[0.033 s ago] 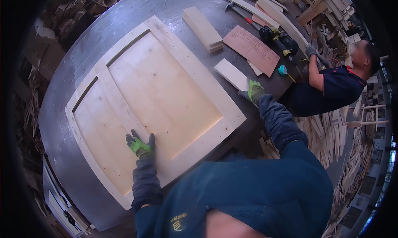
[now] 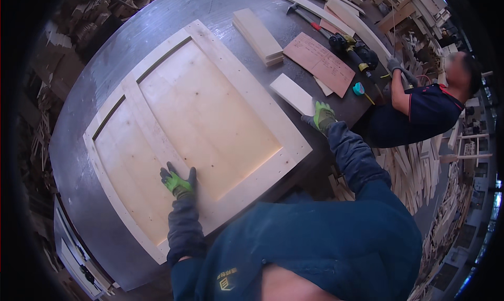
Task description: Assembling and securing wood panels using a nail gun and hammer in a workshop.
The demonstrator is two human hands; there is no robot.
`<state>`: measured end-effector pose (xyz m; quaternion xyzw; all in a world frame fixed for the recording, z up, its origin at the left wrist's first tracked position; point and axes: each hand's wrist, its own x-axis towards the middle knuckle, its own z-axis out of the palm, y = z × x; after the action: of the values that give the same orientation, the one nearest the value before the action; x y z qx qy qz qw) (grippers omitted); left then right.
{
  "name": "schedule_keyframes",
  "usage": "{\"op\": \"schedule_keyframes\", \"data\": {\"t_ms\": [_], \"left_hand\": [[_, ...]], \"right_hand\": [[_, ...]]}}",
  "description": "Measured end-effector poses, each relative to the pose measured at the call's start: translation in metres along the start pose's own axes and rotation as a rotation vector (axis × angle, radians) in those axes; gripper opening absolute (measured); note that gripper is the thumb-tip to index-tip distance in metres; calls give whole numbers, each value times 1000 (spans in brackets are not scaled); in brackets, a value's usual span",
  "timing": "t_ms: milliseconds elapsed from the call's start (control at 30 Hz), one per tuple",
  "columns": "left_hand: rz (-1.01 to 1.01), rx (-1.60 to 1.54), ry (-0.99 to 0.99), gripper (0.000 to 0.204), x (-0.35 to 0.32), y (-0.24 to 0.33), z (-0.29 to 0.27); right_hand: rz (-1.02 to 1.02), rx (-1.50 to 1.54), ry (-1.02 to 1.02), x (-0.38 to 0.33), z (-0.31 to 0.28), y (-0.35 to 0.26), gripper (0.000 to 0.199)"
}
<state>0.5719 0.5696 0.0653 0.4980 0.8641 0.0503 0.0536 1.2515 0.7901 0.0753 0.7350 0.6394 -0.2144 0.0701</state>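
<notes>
A wooden panel (image 2: 210, 107) with a raised frame and a middle rail lies on the dark table (image 2: 73, 128). My left hand (image 2: 178, 183), in a green and grey glove, rests on the panel near the lower end of the middle rail, its fingers spread. To the right of the panel, a short pale wooden board (image 2: 290, 92) lies on the table. My right hand (image 2: 322, 117), gloved the same way, grips the near end of that board. Its fingertips are partly hidden around the board's end.
Beyond the board are a stack of pale boards (image 2: 257, 37), a reddish board (image 2: 319, 64) with handwriting, a hammer (image 2: 310, 22), a black power tool (image 2: 357, 51) and a teal tape measure (image 2: 358, 89). At the right stands a co-worker (image 2: 420, 112). Scrap wood (image 2: 415, 175) is piled on the floor.
</notes>
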Motion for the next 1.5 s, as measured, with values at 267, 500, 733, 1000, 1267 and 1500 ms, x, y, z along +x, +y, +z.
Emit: {"op": "schedule_keyframes", "data": {"t_ms": [267, 500, 733, 1000, 1267, 1500], "left_hand": [[239, -146, 37, 95, -30, 30, 55], [288, -276, 136, 78, -135, 74, 44], [573, -260, 21, 92, -170, 127, 19], [649, 6, -219, 117, -142, 166, 22], [748, -62, -249, 117, -153, 158, 8], [827, -169, -65, 105, -152, 138, 10]], "right_hand": [[-709, -298, 70, -180, -4, -92, 116], [-907, -466, -70, -168, 49, -129, 114], [-857, -87, -91, -210, 78, -188, 100], [-932, -40, 125, -205, 116, -143, 94], [-311, -63, 361, -190, 120, -80, 110], [-348, -56, 364, -197, 142, -78, 113]]}}
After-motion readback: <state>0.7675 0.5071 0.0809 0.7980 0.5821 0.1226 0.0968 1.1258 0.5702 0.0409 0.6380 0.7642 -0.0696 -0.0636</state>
